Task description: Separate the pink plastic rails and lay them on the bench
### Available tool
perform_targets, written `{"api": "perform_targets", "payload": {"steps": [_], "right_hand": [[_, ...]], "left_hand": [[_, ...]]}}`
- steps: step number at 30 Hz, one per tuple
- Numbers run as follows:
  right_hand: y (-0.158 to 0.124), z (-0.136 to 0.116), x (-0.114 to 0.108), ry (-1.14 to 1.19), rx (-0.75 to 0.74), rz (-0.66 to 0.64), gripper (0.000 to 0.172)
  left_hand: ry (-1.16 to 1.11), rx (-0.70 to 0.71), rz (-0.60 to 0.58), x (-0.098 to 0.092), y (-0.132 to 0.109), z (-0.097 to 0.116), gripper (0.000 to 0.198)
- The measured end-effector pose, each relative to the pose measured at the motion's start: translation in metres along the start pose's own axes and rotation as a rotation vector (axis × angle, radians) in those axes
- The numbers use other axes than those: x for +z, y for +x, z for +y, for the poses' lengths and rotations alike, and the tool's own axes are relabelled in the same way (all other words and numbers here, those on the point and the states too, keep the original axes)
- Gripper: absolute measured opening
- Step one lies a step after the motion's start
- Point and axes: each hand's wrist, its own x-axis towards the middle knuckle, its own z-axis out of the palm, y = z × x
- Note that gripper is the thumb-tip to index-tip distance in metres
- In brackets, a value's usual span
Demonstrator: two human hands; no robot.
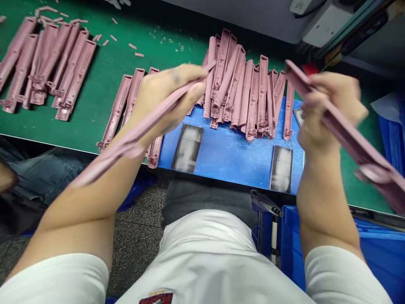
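Observation:
My left hand (174,93) is closed on a long pink plastic part (126,141), which lies slanted over my left forearm. Raised at the right, my right hand (335,101) grips another long pink plastic part (357,139) that slopes down toward the right edge of the view. Both held parts are somewhat smeared by motion. Beyond and between my hands, a heap of similar pink parts (237,84) rests on a blue mat (228,147). Several more pink parts (120,101) lie behind and under my left forearm, partly hidden by it.
A further group of pink parts (47,63) covers the left of the green table (104,84), with small pink scraps (133,45) behind. Two dark rectangular patches (187,147) mark the mat. A blue bin (376,249) stands at lower right. Another person's leg (47,169) shows at left.

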Motion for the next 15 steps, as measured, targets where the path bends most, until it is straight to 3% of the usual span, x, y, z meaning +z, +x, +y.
{"api": "perform_targets", "payload": {"steps": [4, 6, 8, 11, 15], "right_hand": [[0.067, -0.018, 0.047, -0.09, -0.154, -0.2, 0.046], [0.106, -0.014, 0.07, -0.144, -0.219, -0.319, 0.046], [0.142, -0.006, 0.086, -0.224, -0.259, -0.431, 0.043], [0.163, -0.001, 0.09, -0.341, -0.28, -0.5, 0.043], [0.124, -0.027, 0.077, -0.358, -0.345, -0.513, 0.045]], "left_hand": [[0.128, -0.197, -0.35, 0.057, 0.085, -0.051, 0.043], [0.104, -0.198, -0.385, 0.086, 0.11, -0.076, 0.037], [0.059, -0.147, -0.348, 0.102, 0.119, -0.092, 0.036], [0.074, -0.097, -0.335, 0.09, 0.106, -0.087, 0.046], [0.147, -0.015, -0.368, 0.022, 0.052, -0.045, 0.061]]}}
